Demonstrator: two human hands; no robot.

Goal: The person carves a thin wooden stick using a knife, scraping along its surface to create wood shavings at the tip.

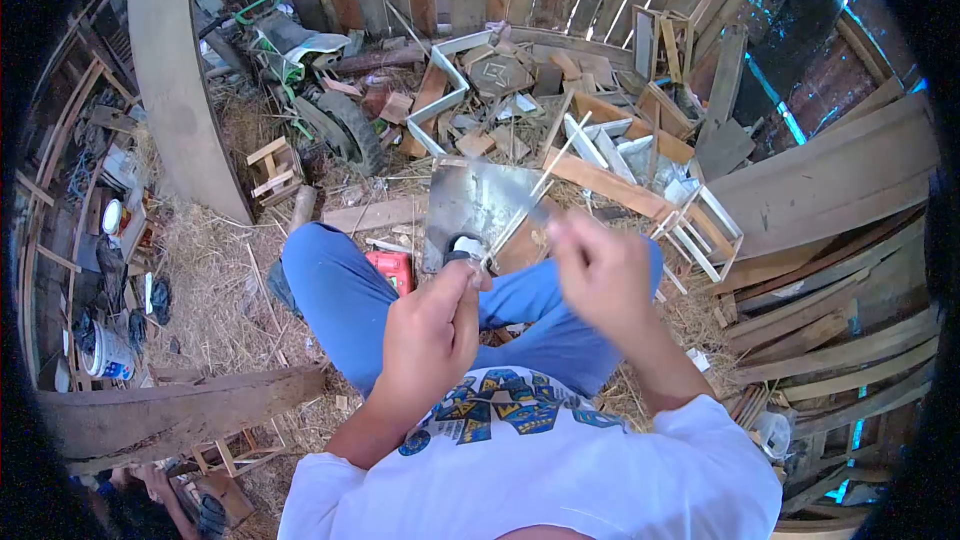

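My left hand [433, 325] is closed around the lower end of a thin wooden stick [535, 190], which slants up to the right. A black and white round object [464, 248] shows just beyond its fingertips; whether the hand touches it is unclear. My right hand [598, 268] is closed, a little right of the stick, on a blurred flat blade [535, 208] that points up and left toward the stick. Beyond both hands a stained metal sheet [455, 190] lies on the ground. A red object [392, 268] is partly hidden behind my left knee.
Wood scraps [510, 140] and small wooden frames [700, 232] lie ahead. A wheel [352, 130] stands front left, beside a tall board [180, 80]. A beam [190, 415] crosses the left side. Another person's arm [165, 492] shows at the lower left.
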